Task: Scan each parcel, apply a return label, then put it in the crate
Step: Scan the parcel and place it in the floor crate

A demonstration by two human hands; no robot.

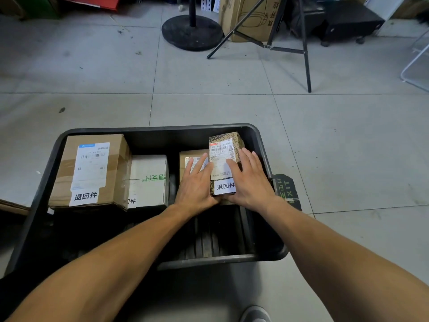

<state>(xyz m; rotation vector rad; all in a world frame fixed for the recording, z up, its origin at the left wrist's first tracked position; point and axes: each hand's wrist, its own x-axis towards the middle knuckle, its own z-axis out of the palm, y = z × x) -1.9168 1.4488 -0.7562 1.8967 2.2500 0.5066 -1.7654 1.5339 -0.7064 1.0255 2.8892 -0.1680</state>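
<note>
A: Near the bottom of the frame, both bare forearms reach into the big black plastic crate (pixel 46 173). The left hand (pixel 196 185) and the right hand (pixel 251 182) flank the small patterned brown parcel (pixel 228 141), fingers fairly straight and laid along its sides and top. It sits in the crate's right part, middle right of the frame, apparently on a plain brown box (pixel 185 156).

B: What could go wrong?

A: Perched that high, it could tip or slide off once released. A dragging palm could also lift its white return sticker (pixel 225 187).

B: Anything hard to make out?

A: The thumbs are hidden, so I cannot tell whether they clamp it. The box beneath is mostly covered. The large tan carton (pixel 90 170) at left hides part of the sticker on the white carton (pixel 148 177). Farther up, the round black stand base (pixel 192 33) and tripod legs (pixel 306 61) are cut off.
</note>
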